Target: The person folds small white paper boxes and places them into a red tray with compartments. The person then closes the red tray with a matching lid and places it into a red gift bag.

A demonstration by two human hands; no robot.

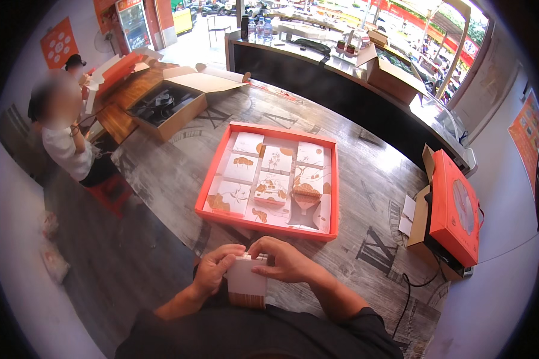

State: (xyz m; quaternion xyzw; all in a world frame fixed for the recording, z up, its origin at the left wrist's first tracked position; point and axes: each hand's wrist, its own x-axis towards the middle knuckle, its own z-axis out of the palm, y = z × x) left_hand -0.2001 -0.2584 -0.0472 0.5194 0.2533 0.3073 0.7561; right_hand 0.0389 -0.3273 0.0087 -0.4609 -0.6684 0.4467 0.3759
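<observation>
Close to my body, a small white cardboard box point(247, 278) with a brown patterned end is held between both hands. My left hand point(213, 269) grips its left side near the top edge. The fingers of my right hand point(283, 260) curl over the top edge and right side. Beyond my hands lies a large red gift box tray point(269, 226) with several small white boxes printed in gold and orange, such as one in the middle point(271, 187). A dark compartment point(303, 214) shows at the tray's lower right.
A cardboard box point(184, 119) with dark contents stands at the back left of the grey table point(368, 188). At right, a red carrying box point(453, 211) leans on an open carton point(420, 240) near a black cable point(404, 300). A person point(67, 148) sits at far left.
</observation>
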